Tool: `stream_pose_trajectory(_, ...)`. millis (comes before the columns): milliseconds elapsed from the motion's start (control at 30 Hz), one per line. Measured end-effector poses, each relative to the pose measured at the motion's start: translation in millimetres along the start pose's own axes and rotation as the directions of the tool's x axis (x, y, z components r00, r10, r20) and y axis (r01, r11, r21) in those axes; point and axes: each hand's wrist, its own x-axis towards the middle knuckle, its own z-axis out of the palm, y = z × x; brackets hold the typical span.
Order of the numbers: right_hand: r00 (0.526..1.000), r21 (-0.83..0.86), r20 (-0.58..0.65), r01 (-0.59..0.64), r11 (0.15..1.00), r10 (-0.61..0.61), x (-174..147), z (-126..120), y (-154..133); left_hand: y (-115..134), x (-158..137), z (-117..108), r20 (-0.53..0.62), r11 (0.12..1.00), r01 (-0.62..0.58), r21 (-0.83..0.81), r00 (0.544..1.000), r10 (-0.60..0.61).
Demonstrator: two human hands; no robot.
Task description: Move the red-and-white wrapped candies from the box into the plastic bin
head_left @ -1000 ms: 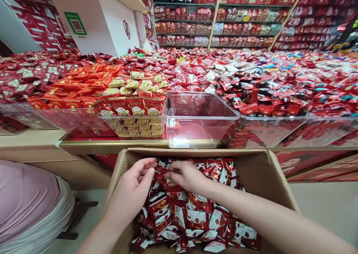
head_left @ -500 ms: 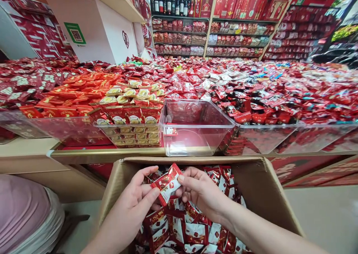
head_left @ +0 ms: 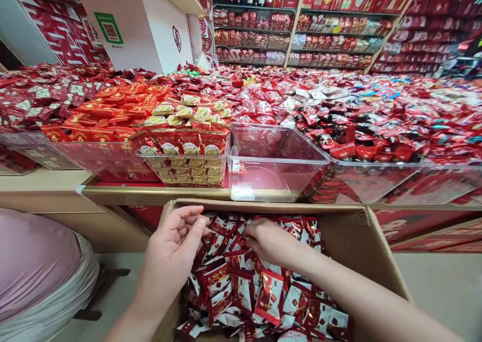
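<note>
Both hands work inside the cardboard box (head_left: 350, 231) at lower centre: left hand (head_left: 171, 251) loosely open, empty; right hand (head_left: 269, 241) pressed into red candy packets (head_left: 244, 287), grip hidden. Above, a clear bin (head_left: 274, 163) sits on the wooden counter (head_left: 150, 195); stocked shelves (head_left: 301, 25) fill the top.

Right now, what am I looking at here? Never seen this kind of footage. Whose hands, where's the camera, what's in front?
One view, from a camera worn on a person's head, looking forward and down. The left hand hovers open at the edge of a cardboard box. The right hand reaches into the red-and-white snack packets filling it; whether its grip holds one is hidden. Behind the box stands an almost empty clear bin, beside a bin of durian packets. A seated person's pink top shows at left.
</note>
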Motion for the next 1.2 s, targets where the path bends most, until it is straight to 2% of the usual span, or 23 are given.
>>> stream_pose_trajectory(133, 0.999, 0.062, -0.029, 0.022, 0.998, -0.021, 40, 34, -15, 0, 0, -1, -0.023, 0.999, 0.000, -0.034, 1.000, 0.000)
stream_pose_trajectory(200, 0.999, 0.099, -0.041, 0.035, 0.994, -0.031, 50, 40, -18, -3, 1, -3, -0.016, 1.000, -0.006, -0.023, 1.000, 0.006)
stream_pose_trajectory(267, 0.996, 0.151, -0.070, 0.065, 0.986, -0.055, 49, 34, -19, -7, 1, -3, 0.008, 1.000, -0.024, 0.006, 1.000, 0.024)
stream_pose_trajectory(333, 0.992, 0.199, -0.113, 0.085, 0.976, -0.063, 39, 20, -19, -11, 2, -4, 0.084, 0.998, -0.020, 0.054, 0.996, 0.015)
stream_pose_trajectory(400, 0.989, 0.367, -0.144, 0.080, 0.927, -0.028, 26, 5, -21, -14, 1, -3, 0.192, 0.997, 0.040, 0.073, 0.980, -0.053)
stream_pose_trajectory(467, 0.989, 0.625, -0.146, 0.066, 0.778, 0.033, 14, -6, -24, -13, 0, -2, 0.329, 0.983, 0.176, 0.052, 0.927, -0.183)
stream_pose_trajectory(533, 0.989, 0.834, -0.114, 0.046, 0.550, 0.090, 5, -9, -28, -11, -2, -1, 0.423, 0.957, 0.288, 0.036, 0.863, -0.276)
stream_pose_trajectory(567, 0.989, 0.888, -0.100, 0.041, 0.459, 0.105, 1, -8, -31, -9, -2, 0, 0.437, 0.952, 0.306, 0.032, 0.852, -0.289)
stream_pose_trajectory(633, 0.988, 0.948, -0.084, 0.038, 0.317, 0.133, -5, -6, -36, -5, -4, 1, 0.405, 0.959, 0.281, 0.027, 0.874, -0.267)
stream_pose_trajectory(700, 0.980, 0.967, -0.100, 0.055, 0.249, 0.170, -11, -4, -41, -1, -5, 0, 0.349, 0.957, 0.288, -0.018, 0.899, -0.264)
stream_pose_trajectory(733, 0.974, 0.967, -0.127, 0.080, 0.242, 0.186, -13, -5, -43, 1, -5, 0, 0.337, 0.939, 0.337, -0.068, 0.894, -0.297)
stream_pose_trajectory(767, 0.966, 0.961, -0.171, 0.120, 0.251, 0.195, -15, -7, -44, 3, -6, -2, 0.356, 0.900, 0.414, -0.137, 0.868, -0.345)
stream_pose_trajectory(800, 0.953, 0.941, -0.239, 0.179, 0.287, 0.188, -17, -10, -45, 6, -6, -3, 0.419, 0.835, 0.507, -0.214, 0.820, -0.391)
stream_pose_trajectory(867, 0.896, 0.832, -0.428, 0.341, 0.437, 0.115, -21, -16, -44, 12, -6, -5, 0.617, 0.658, 0.692, -0.296, 0.664, -0.421)
stream_pose_trajectory(900, 0.858, 0.749, -0.511, 0.413, 0.518, 0.055, -22, -19, -43, 15, -6, -6, 0.686, 0.596, 0.747, -0.295, 0.600, -0.412)
stream_pose_trajectory(933, 0.821, 0.661, -0.571, 0.463, 0.591, -0.005, -23, -21, -41, 18, -6, -6, 0.712, 0.566, 0.773, -0.287, 0.568, -0.413)
stream_pose_trajectory(967, 0.794, 0.590, -0.607, 0.483, 0.647, -0.039, -24, -22, -40, 20, -6, -6, 0.695, 0.565, 0.771, -0.295, 0.579, -0.427)
stream_pose_trajectory(1000, 0.781, 0.558, -0.624, 0.477, 0.680, -0.036, -25, -21, -38, 21, -7, -5, 0.644, 0.585, 0.747, -0.316, 0.622, -0.445)
stream_pose_trajectory(1067, 0.796, 0.633, -0.600, 0.406, 0.659, 0.086, -26, -18, -38, 21, -8, -2, 0.532, 0.654, 0.663, -0.364, 0.725, -0.438)
stream_pose_trajectory(1133, 0.830, 0.788, -0.503, 0.327, 0.522, 0.240, -27, -12, -41, 18, -10, 1, 0.483, 0.724, 0.568, -0.391, 0.796, -0.364)
stream_pose_trajectory(1200, 0.876, 0.901, -0.383, 0.283, 0.330, 0.294, -25, -8, -47, 14, -10, 3, 0.481, 0.766, 0.501, -0.402, 0.828, -0.289)
